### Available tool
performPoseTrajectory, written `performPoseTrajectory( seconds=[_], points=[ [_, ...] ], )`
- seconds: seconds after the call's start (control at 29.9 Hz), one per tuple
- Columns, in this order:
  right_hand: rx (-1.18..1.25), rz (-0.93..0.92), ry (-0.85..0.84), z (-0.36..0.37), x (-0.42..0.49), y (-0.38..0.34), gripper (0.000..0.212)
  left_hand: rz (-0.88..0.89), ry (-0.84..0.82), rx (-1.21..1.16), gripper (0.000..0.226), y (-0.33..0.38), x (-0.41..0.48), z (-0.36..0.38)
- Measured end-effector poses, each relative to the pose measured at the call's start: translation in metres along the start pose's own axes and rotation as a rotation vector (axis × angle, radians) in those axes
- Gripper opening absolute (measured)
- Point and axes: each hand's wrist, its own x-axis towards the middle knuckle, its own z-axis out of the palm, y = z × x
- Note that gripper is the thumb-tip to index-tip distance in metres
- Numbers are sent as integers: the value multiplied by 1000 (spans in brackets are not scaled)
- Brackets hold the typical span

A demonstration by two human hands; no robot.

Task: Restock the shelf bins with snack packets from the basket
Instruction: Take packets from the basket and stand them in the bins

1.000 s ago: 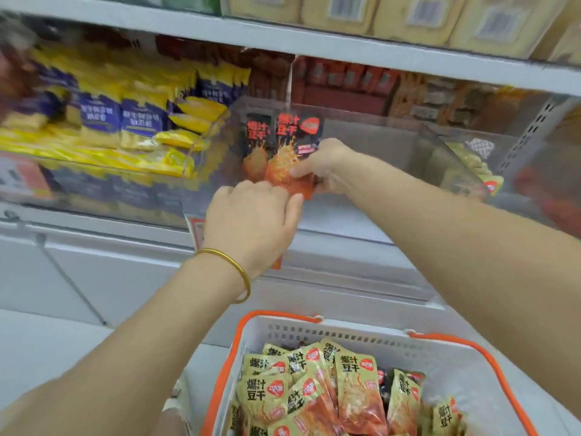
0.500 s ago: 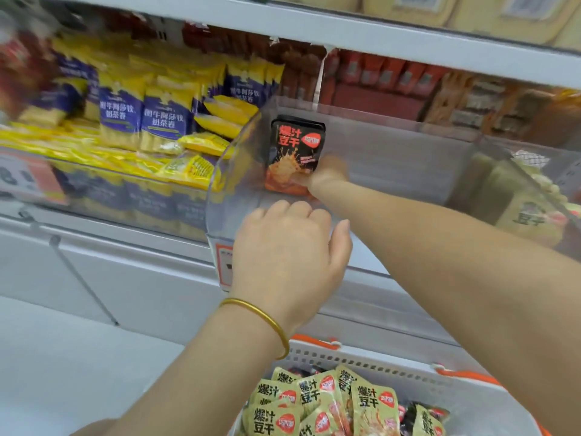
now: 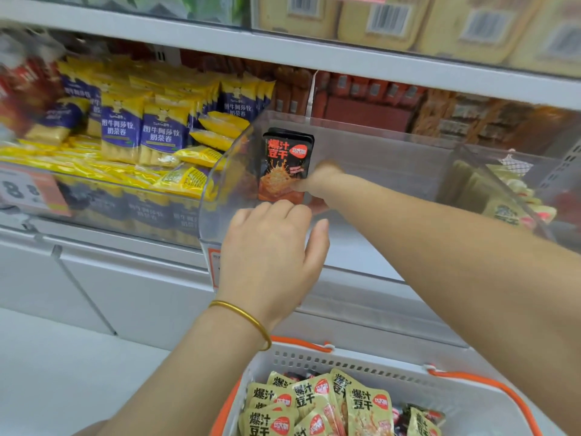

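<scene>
Black packets (image 3: 287,165) (formerly fanned) upright, squared.

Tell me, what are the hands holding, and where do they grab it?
The right hand pinches the black snack packets by their lower right edge, inside the clear bin. The left hand holds nothing.

Shop: stocked shelves (image 3: 314,55), price tag (image 3: 28,190), basket (image 3: 408,372).
</scene>
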Motion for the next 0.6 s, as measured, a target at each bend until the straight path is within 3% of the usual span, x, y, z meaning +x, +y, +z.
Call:
performPoseTrajectory(
  seconds=[0.1,0.23,0.33,0.5,0.6],
  points=[
    [103,-107,33,-23,-45,-1,30,76,77,-51,31,2,-3,-6],
    [196,-389,189,-55,-145,31,26,151,210,-226,22,17,-20,-28],
    [240,-449,131,-59,-206,81,22,163,123,-264,20,35,-46,-34],
    [116,-39,-282,-4,-202,204,13,183,-292,-221,28,58,-96,-8],
    [6,183,-370,46,-181,281,12,185,-521,-181,32,69,-116,11]
  ],
)
